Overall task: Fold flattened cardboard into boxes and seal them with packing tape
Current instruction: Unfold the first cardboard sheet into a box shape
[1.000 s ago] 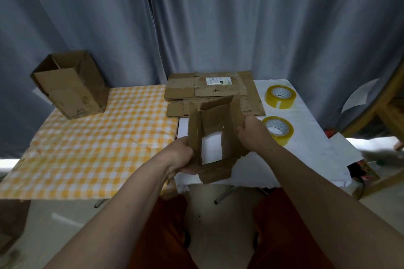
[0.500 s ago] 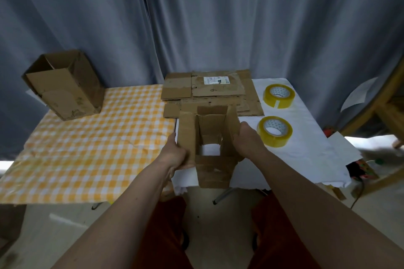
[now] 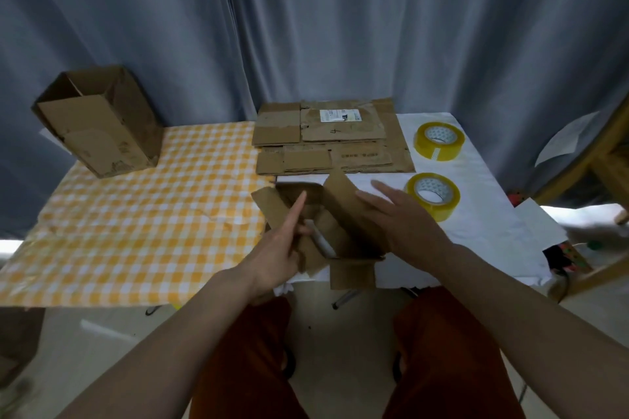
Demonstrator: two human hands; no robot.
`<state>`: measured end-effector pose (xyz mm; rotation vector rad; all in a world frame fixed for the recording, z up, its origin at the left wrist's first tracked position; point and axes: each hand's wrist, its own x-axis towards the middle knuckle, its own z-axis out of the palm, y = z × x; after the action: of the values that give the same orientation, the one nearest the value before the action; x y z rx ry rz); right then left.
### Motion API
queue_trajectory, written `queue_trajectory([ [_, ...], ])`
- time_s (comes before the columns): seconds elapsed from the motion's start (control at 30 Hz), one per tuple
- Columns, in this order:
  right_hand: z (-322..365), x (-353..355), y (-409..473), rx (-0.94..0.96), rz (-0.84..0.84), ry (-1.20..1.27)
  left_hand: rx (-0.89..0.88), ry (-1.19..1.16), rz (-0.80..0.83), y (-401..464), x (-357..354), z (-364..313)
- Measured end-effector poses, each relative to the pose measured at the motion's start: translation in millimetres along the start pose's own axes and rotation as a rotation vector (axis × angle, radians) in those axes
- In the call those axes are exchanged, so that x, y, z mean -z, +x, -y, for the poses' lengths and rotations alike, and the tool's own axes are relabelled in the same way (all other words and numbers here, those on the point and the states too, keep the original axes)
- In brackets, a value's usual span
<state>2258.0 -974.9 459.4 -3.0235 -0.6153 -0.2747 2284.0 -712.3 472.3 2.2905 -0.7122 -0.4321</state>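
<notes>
Half-formed box [image 3: 335,231]: brown corrugated cardboard, worn and creased, standing opened into a square tube at the near edge of the table, on the white cloth [image 3: 476,231] beside its seam with the yellow checked cloth [image 3: 136,214]. Flaps splay outward; one hangs over the table edge. Left hand [image 3: 277,248]: fingers extended, forefinger pointing up over the left flap, resting against that side. Right hand [image 3: 400,218]: spread flat, palm pressing the right flap inward. Stack of flattened cardboard [image 3: 330,136] lies behind, matte, one sheet bearing a white label. Two rolls of yellowish glossy tape [image 3: 433,196] [image 3: 439,140] sit right. An assembled box [image 3: 98,121] stands far left, tilted, mouth open
</notes>
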Motion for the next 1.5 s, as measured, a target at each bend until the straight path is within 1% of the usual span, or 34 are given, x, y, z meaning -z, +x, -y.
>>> queue_trajectory([
  [0.03,-0.7,-2.4,-4.1,-0.007,0.044,0.056,0.010,0.002,0.029,-2.8,-4.6,1.4],
  [0.07,2.8,-3.3,-7.5,-0.058,0.062,0.154,0.011,0.028,0.043,-5.2,-9.2,2.4],
  [0.1,8.2,-4.4,-9.9,-0.144,0.036,0.280,0.015,0.075,0.045,-6.5,-13.2,2.1],
  [0.17,19.0,-6.0,-6.3,-0.364,-0.088,0.445,0.006,0.247,0.033,-3.3,-18.3,-0.7],
  [0.2,23.7,-4.1,-2.2,-0.469,-0.109,0.484,-0.019,0.362,0.029,-0.3,-20.2,-2.0],
  [0.27,29.0,0.4,8.5,-0.610,-0.080,0.576,-0.035,0.566,0.031,5.6,-24.0,-1.8],
  [0.3,29.9,3.7,14.4,-0.664,-0.060,0.630,-0.017,0.627,0.023,7.2,-23.4,-1.7],
  [0.37,26.7,10.8,22.3,-0.762,-0.066,0.689,-0.006,0.623,-0.009,10.3,-18.0,-0.6],
  [0.43,21.4,17.0,27.8,-0.858,-0.065,0.741,-0.040,0.524,-0.034,14.8,-8.9,1.4],
  [0.5,20.3,19.9,31.8,-0.930,-0.034,0.805,-0.037,0.465,-0.035,19.5,-1.6,5.1],
  [0.6,22.0,16.4,38.8,-0.965,0.030,0.821,0.003,0.407,-0.034,27.2,-1.8,14.1],
  [0.7,18.7,14.7,46.5,-0.964,0.002,0.794,0.005,0.382,-0.068,38.0,-6.6,19.4],
  [0.87,13.7,10.9,54.3,-0.969,0.026,0.694,0.034,0.361,-0.033,56.5,-6.1,25.5],
  [1.07,9.5,7.5,63.7,-0.906,0.033,0.595,0.024,0.294,-0.061,73.1,1.8,28.1],
  [1.13,5.8,5.3,62.3,-0.918,0.050,0.610,0.005,0.290,-0.063,75.6,-1.5,28.6],
  [1.23,1.9,-0.9,57.7,-0.980,0.136,0.696,0.001,0.221,-0.047,76.8,-12.2,22.8],
  [1.3,1.0,-3.2,56.2,-0.937,0.182,0.722,0.000,0.185,-0.045,77.5,-17.6,18.1],
  [1.4,-1.0,-2.3,58.7,-0.857,0.181,0.732,0.015,0.185,-0.072,77.0,-18.4,15.8],
  [1.5,-4.0,-6.9,61.5,-0.895,0.174,0.746,-0.007,0.208,-0.104,76.7,-18.4,15.1],
])
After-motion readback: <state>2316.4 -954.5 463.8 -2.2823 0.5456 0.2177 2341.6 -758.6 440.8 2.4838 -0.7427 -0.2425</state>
